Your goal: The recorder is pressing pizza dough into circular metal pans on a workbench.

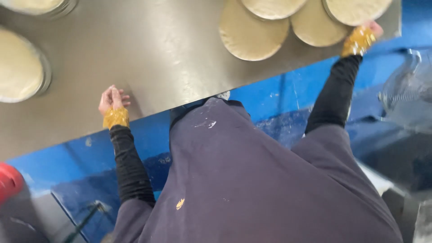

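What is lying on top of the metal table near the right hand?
Flat round dough discs lie overlapping on the metal table. The right hand touches one disc's edge. The table surface under the discs is covered.
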